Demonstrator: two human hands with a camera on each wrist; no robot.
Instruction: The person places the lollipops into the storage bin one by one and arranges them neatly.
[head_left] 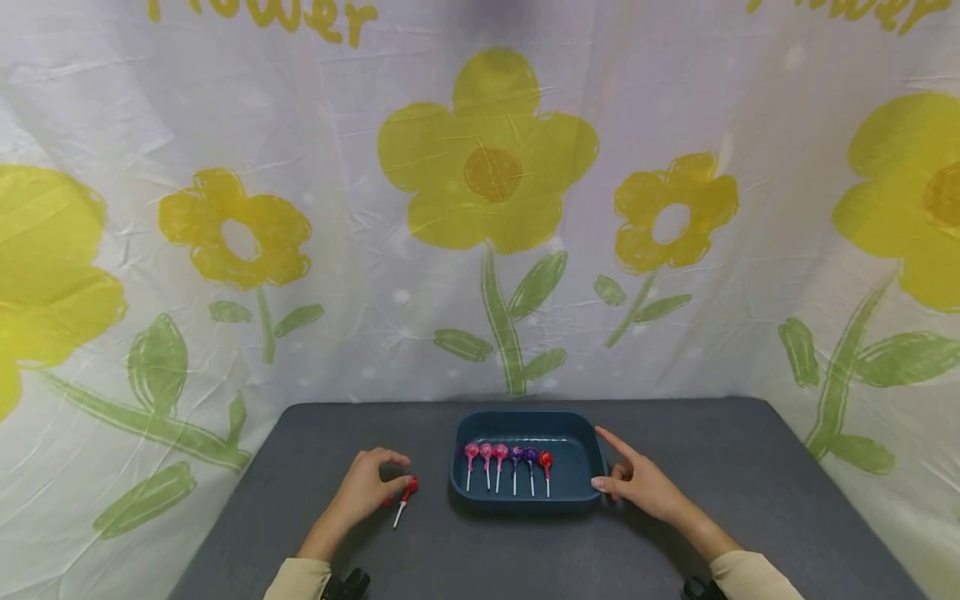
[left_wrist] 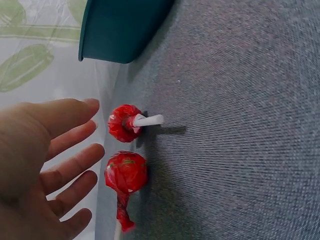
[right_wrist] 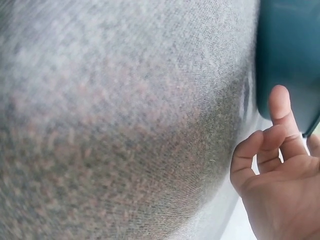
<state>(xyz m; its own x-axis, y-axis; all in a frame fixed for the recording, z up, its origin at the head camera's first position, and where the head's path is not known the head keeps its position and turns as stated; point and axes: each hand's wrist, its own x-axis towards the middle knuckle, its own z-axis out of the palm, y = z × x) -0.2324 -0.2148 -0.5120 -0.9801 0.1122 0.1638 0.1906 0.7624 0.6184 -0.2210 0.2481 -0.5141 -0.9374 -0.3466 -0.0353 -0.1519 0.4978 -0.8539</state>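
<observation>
My left hand [head_left: 366, 485] hovers beside two red wrapped lollipops on the grey table, thumb and fingers spread with nothing between them. One red lollipop [head_left: 412, 485] lies just by the thumb tip, its white stick pointing toward me. The other red lollipop [left_wrist: 126, 172] shows fully in the left wrist view, but the hand mostly hides it from the head camera. To the right sits a dark teal tray [head_left: 525, 505]. Thumb and forefinger of my right hand [head_left: 645, 485] touch its right end; the remaining fingers bend loosely.
Inside the tray, three pink lollipops [head_left: 486, 452], two purple lollipops [head_left: 531, 457] and one red lollipop [head_left: 546, 460] lie in a row, sticks toward me. A white curtain [head_left: 360, 333] printed with yellow flowers hangs behind the grey table [head_left: 480, 558].
</observation>
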